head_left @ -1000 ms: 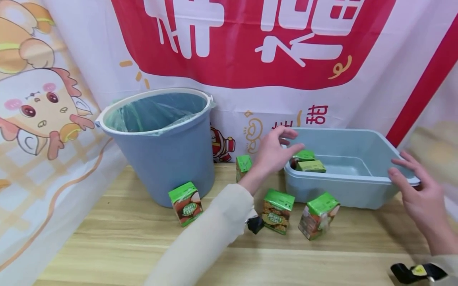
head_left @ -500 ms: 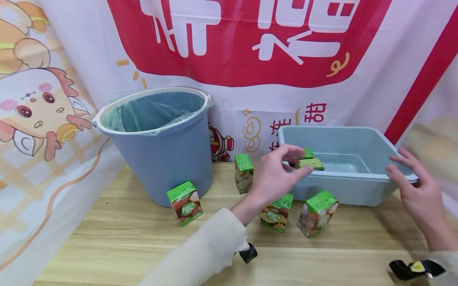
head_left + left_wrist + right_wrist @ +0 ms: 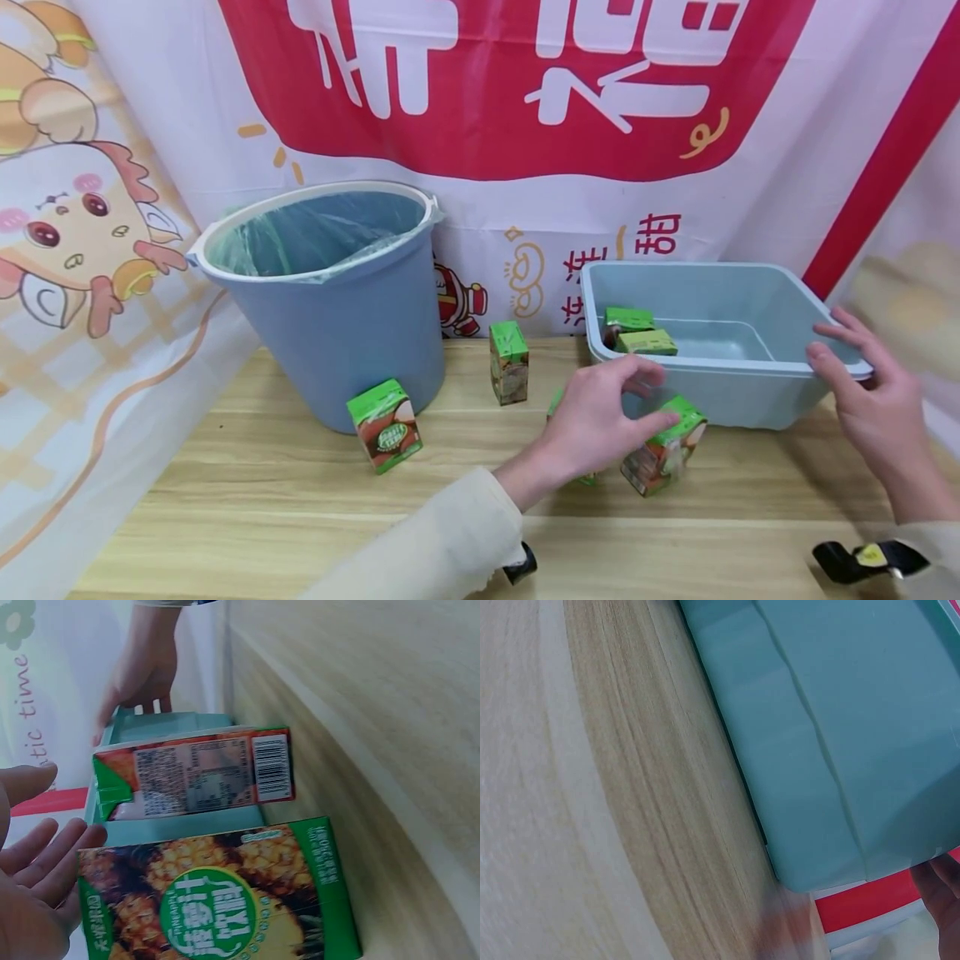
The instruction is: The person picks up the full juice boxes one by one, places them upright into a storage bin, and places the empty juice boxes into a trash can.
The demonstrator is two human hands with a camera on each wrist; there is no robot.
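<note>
My left hand [image 3: 596,417] hovers over the front juice boxes, thumb and fingers apart. Its thumb lies in front of the top of a green-topped juice box [image 3: 656,467]; I cannot tell whether it touches. In the left wrist view that box shows its barcode side, and a pineapple juice box [image 3: 217,900] stands nearer; the hand mostly hides this second box in the head view. My right hand [image 3: 877,400] grips the right end of a light blue plastic tub [image 3: 720,390] by its rim. Inside the tub's left end lie two juice boxes [image 3: 647,342].
A blue trash bin [image 3: 337,333] lined with a clear bag stands at the left. One juice box [image 3: 386,429] leans against it, and another [image 3: 509,367] stands behind, between bin and tub. Everything rests on a wooden table [image 3: 262,517] before a printed cloth.
My left hand has moved from above the tub's left end, down and forward, to the front juice box. The right hand stays on the tub's rim.
</note>
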